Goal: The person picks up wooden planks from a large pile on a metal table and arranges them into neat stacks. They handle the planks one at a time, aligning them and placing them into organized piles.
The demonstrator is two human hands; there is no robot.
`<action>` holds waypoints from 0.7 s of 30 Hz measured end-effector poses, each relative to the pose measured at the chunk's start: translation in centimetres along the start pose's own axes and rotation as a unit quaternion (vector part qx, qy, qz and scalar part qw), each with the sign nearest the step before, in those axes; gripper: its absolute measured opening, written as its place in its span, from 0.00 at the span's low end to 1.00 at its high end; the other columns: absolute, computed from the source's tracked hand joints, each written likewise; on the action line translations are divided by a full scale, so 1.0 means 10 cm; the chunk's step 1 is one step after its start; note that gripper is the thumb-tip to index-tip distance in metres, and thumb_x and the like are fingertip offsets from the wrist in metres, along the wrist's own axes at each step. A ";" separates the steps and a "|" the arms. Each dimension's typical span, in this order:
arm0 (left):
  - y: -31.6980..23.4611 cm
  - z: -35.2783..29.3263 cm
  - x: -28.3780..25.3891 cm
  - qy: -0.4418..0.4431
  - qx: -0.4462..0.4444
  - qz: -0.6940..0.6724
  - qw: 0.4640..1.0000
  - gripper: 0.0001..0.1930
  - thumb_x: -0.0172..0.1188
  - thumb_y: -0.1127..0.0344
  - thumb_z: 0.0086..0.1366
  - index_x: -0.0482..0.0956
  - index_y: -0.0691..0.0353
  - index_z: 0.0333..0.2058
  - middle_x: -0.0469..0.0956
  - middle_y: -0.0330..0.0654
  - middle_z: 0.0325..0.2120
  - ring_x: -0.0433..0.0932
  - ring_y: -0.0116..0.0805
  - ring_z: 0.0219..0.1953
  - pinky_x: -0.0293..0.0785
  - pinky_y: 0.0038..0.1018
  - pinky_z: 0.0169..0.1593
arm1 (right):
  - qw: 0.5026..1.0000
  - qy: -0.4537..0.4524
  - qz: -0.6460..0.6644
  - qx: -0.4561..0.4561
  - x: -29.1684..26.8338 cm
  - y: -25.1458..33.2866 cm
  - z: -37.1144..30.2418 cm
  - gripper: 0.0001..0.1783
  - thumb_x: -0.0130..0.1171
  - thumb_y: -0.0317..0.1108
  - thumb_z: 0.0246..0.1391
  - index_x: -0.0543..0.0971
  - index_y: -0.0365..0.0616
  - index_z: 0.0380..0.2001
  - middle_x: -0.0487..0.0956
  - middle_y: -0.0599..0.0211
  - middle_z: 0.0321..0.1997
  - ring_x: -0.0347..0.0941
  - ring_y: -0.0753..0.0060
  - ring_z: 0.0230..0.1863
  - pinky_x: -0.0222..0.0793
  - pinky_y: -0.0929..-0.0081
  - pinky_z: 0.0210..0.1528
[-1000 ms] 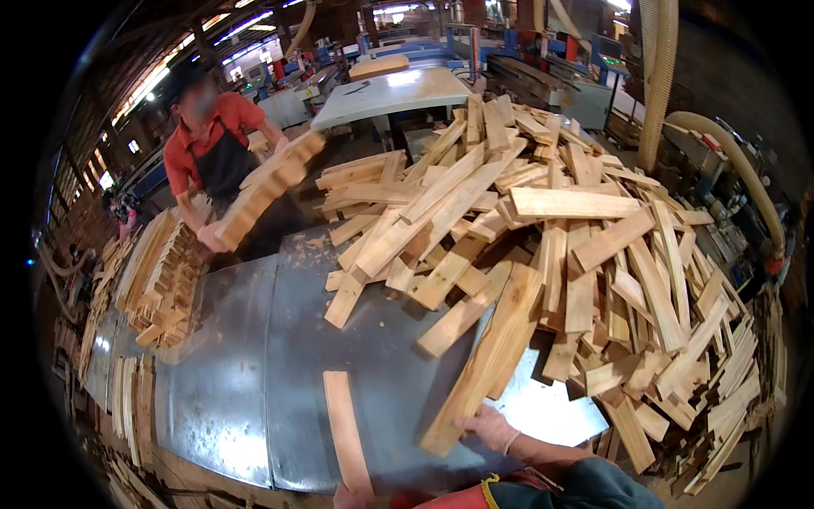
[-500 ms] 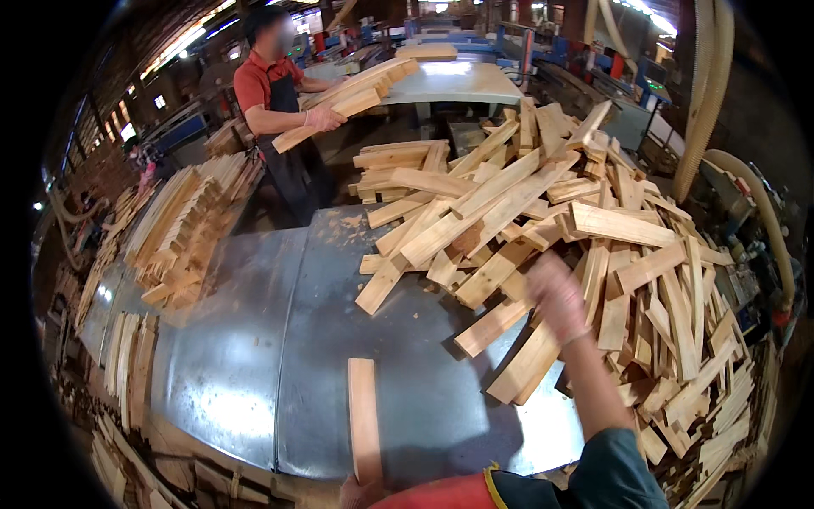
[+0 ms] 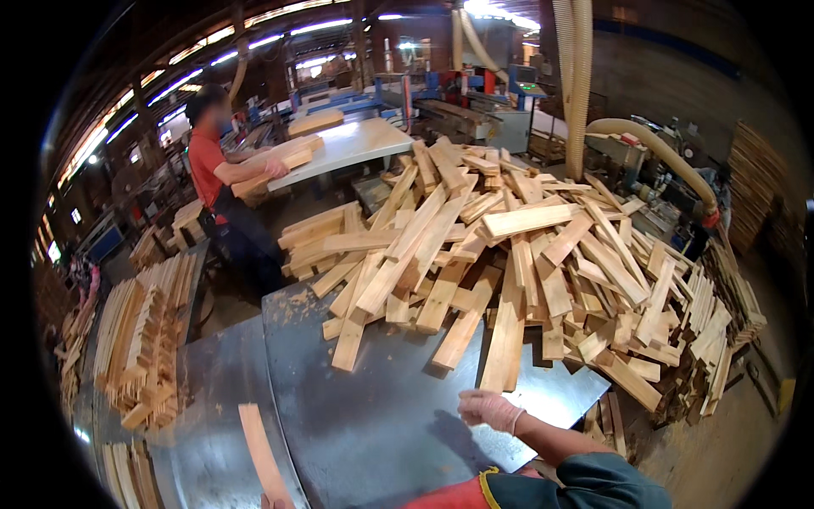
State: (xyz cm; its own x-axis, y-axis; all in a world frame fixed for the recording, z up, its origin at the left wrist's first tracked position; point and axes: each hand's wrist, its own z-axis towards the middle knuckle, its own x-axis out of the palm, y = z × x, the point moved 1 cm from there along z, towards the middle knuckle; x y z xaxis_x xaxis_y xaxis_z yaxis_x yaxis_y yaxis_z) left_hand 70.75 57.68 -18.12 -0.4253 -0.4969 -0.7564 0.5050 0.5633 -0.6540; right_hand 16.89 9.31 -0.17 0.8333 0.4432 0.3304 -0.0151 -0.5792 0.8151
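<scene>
My left hand point(image 3: 276, 504), mostly cut off by the lower edge, grips the near end of a wooden board point(image 3: 257, 445). The board points away from me, above the metal table point(image 3: 339, 450). In a pale glove, my right hand point(image 3: 492, 411) hovers over the table with its fingers curled in and no wood showing in them. Just beyond it lies the near end of a long board point(image 3: 504, 343), which sticks out of a large jumbled heap of boards point(image 3: 543, 271).
At the left stand neat rows of stacked boards point(image 3: 140, 339). A co-worker point(image 3: 225, 178) in a red shirt and dark apron holds boards beside a pale machine table point(image 3: 356, 144). A ribbed hose point(image 3: 577, 102) hangs behind the heap.
My right hand has drawn back from over the heap toward me. The view has swung right, so the board in my left hand appears farther left. The co-worker's boards are lower.
</scene>
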 end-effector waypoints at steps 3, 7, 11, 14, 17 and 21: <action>-1.04 0.12 0.01 -0.002 -0.002 0.281 0.960 0.20 0.48 0.51 0.77 0.81 0.55 0.56 0.82 0.48 0.53 0.79 0.45 0.58 0.76 0.39 0.61 | 0.995 -0.039 0.088 -0.038 -0.21 0.66 0.17 0.12 0.62 0.37 0.63 0.74 0.51 0.25 0.69 0.77 0.24 0.65 0.78 0.26 0.63 0.74 0.30; -2.46 0.22 0.58 0.097 0.012 0.256 0.962 0.22 0.51 0.52 0.74 0.79 0.56 0.58 0.79 0.50 0.56 0.78 0.48 0.59 0.75 0.41 0.62 | 0.949 0.023 0.238 -0.206 -0.97 1.72 0.82 0.12 0.66 0.44 0.63 0.76 0.52 0.34 0.65 0.77 0.26 0.63 0.76 0.25 0.63 0.77 0.29; -3.60 0.10 1.10 0.217 0.050 0.234 0.946 0.24 0.53 0.52 0.71 0.76 0.58 0.60 0.77 0.51 0.58 0.78 0.51 0.59 0.74 0.43 0.64 | 0.891 -0.375 0.191 -0.173 -1.22 2.40 1.38 0.31 0.75 0.56 0.53 0.77 0.47 0.48 0.68 0.70 0.31 0.63 0.71 0.26 0.64 0.71 0.24; -4.19 0.02 1.33 0.292 0.049 0.234 0.926 0.27 0.55 0.52 0.69 0.75 0.60 0.62 0.75 0.52 0.60 0.77 0.54 0.60 0.73 0.45 0.65 | 0.889 -0.380 0.150 -0.205 -1.70 2.21 1.64 0.34 0.74 0.58 0.53 0.75 0.46 0.52 0.73 0.68 0.36 0.65 0.70 0.26 0.61 0.71 0.22; -4.57 -0.15 1.10 0.327 -0.025 0.237 0.914 0.29 0.57 0.52 0.67 0.73 0.61 0.63 0.74 0.53 0.62 0.76 0.56 0.60 0.72 0.47 0.66 | 0.885 -0.411 0.140 -0.169 -1.59 2.18 1.90 0.35 0.74 0.51 0.53 0.70 0.50 0.57 0.75 0.66 0.39 0.68 0.66 0.25 0.66 0.66 0.26; -4.19 -0.27 1.12 0.314 0.014 0.223 0.923 0.33 0.64 0.52 0.63 0.73 0.61 0.64 0.74 0.55 0.63 0.76 0.58 0.61 0.72 0.49 0.64 | 0.910 -0.349 0.102 -0.201 -1.85 1.92 2.09 0.22 0.70 0.35 0.50 0.76 0.41 0.47 0.80 0.61 0.41 0.79 0.59 0.45 0.78 0.55 0.45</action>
State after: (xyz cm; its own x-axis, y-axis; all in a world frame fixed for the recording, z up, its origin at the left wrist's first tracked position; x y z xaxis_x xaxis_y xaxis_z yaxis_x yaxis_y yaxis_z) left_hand 42.80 30.26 0.76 -0.5180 0.2659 -0.8130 0.7501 0.5979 -0.2825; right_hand 12.75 -24.24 -0.57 0.9362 -0.2691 0.2260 -0.2926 -0.2410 0.9254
